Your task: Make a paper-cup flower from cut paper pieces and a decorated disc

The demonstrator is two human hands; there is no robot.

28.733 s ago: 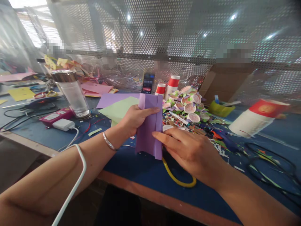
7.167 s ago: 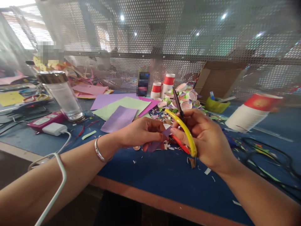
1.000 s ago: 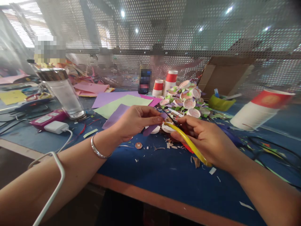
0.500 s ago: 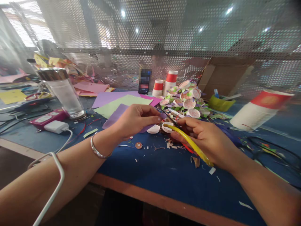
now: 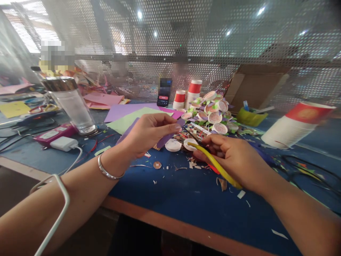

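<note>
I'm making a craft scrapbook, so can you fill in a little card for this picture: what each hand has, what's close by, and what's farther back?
Left hand: the left hand pinches a purple paper piece just above the table.
Right hand: the right hand grips scissors with a yellow handle.
Close by: a white round disc and small paper scraps.
Farther back: a pile of paper flowers, a glass jar, and a paper cup lying on its side.
Surface: blue table.

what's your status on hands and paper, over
Left hand pinching purple paper piece. Right hand gripping yellow-handled scissors, blades near it. White disc and scraps on table below.
</note>
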